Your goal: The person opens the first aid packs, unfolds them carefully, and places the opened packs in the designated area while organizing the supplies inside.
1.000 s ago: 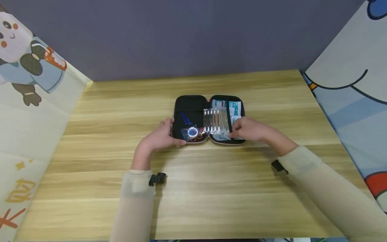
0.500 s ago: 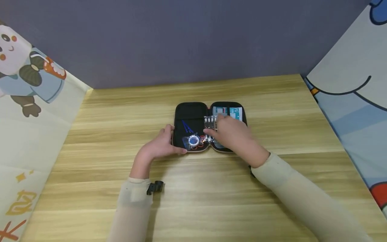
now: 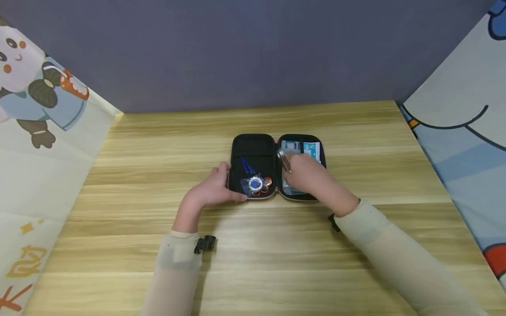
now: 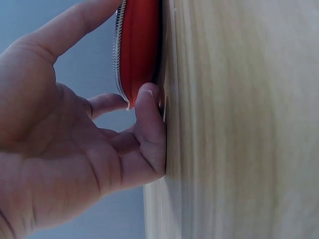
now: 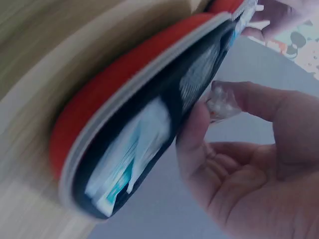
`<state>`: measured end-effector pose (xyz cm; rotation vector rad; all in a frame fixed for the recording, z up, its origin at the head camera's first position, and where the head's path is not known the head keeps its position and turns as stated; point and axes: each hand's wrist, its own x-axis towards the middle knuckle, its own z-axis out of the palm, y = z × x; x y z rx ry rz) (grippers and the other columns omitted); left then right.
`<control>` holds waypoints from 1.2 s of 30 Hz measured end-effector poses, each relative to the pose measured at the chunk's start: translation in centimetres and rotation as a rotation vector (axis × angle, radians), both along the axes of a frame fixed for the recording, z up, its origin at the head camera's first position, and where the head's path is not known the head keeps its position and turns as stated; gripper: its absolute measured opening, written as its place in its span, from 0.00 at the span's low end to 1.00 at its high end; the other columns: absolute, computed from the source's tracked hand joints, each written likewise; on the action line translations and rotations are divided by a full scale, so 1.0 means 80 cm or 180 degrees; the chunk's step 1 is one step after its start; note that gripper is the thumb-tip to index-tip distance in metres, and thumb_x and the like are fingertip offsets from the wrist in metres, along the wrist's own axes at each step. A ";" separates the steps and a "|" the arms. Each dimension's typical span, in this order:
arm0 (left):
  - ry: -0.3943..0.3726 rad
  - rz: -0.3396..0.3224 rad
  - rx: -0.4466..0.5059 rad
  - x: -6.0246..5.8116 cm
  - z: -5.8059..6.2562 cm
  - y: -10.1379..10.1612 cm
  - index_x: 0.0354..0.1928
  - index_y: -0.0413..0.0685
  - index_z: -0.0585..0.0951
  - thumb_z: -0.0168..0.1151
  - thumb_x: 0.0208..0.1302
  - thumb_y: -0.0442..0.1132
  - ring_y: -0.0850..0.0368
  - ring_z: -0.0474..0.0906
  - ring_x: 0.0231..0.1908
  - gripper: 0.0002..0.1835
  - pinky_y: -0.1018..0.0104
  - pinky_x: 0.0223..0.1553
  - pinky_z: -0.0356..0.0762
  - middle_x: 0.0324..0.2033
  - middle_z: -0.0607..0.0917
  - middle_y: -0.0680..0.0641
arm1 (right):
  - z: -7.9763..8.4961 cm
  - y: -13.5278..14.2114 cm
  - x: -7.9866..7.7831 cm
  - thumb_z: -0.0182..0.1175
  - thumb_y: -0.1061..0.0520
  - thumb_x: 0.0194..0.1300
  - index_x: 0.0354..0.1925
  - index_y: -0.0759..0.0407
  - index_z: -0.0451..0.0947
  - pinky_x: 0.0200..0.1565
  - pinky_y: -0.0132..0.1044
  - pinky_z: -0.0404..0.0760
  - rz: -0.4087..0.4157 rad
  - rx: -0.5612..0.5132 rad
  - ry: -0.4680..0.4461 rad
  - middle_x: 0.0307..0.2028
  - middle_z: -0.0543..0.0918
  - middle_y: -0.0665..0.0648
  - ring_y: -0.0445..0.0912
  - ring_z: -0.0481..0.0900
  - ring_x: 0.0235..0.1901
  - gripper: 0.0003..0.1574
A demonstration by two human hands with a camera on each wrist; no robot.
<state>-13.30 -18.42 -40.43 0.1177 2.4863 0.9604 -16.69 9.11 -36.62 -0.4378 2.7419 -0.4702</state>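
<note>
A small zip case (image 3: 253, 145) lies unfolded on the table, black inside and red outside. My left hand (image 3: 213, 188) holds its left half by the edge, thumb at the front corner and fingers along the side; the left wrist view shows them around the red shell (image 4: 142, 50). Over the right half, my right hand (image 3: 312, 175) pinches a clear pack of cotton swabs (image 5: 219, 105) between thumb and fingers. The pack stands tilted in the head view, partly hidden by the hand. Flat white-and-teal packets (image 3: 312, 149) sit under a black strap in that half.
In the left half lie a wrapped white ring-shaped roll (image 3: 255, 183), a blue V-shaped piece (image 3: 247, 165) and small orange-red items (image 3: 267, 181). The wooden table (image 3: 253, 254) meets a grey panel (image 3: 253, 57) behind, with printed panels on both sides.
My right hand has moved left from the right half's lower corner and taken hold of the cotton swabs, which lay flat across the hinge. My left hand stays on the case.
</note>
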 end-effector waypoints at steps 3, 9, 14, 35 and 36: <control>-0.0005 -0.0001 -0.0001 0.000 0.001 -0.001 0.79 0.42 0.54 0.82 0.53 0.56 0.34 0.72 0.68 0.61 0.38 0.74 0.70 0.70 0.66 0.28 | 0.006 0.018 -0.005 0.58 0.58 0.76 0.65 0.74 0.74 0.24 0.36 0.78 -0.0053 -0.0216 -0.0067 0.37 0.88 0.66 0.47 0.79 0.22 0.27; -0.0032 -0.0003 0.0014 0.000 0.003 -0.003 0.79 0.42 0.54 0.82 0.53 0.56 0.34 0.71 0.68 0.61 0.38 0.74 0.70 0.70 0.65 0.28 | 0.017 0.062 -0.021 0.47 0.60 0.82 0.75 0.69 0.68 0.22 0.37 0.73 -0.0224 -0.0586 -0.0118 0.52 0.87 0.72 0.46 0.76 0.21 0.29; -0.0016 -0.0007 0.0030 -0.001 0.000 -0.004 0.78 0.40 0.55 0.82 0.53 0.56 0.34 0.72 0.67 0.60 0.38 0.74 0.70 0.69 0.66 0.28 | 0.016 0.105 -0.043 0.50 0.60 0.80 0.67 0.65 0.79 0.24 0.38 0.72 -0.0467 -0.0521 0.0151 0.54 0.84 0.74 0.49 0.74 0.25 0.24; -0.0034 -0.0035 -0.0013 -0.001 0.005 -0.001 0.79 0.43 0.53 0.82 0.55 0.57 0.34 0.72 0.67 0.61 0.38 0.73 0.71 0.70 0.65 0.28 | -0.015 0.120 -0.107 0.60 0.53 0.80 0.59 0.61 0.86 0.33 0.40 0.80 -0.0641 -0.0719 -0.0580 0.27 0.84 0.55 0.46 0.79 0.26 0.19; -0.0031 -0.0045 -0.0017 -0.001 0.004 0.000 0.79 0.44 0.53 0.81 0.55 0.57 0.34 0.72 0.66 0.60 0.38 0.73 0.71 0.69 0.65 0.28 | -0.014 0.116 -0.109 0.61 0.52 0.79 0.59 0.60 0.86 0.32 0.40 0.79 -0.0603 -0.0659 -0.0536 0.27 0.84 0.54 0.45 0.78 0.25 0.19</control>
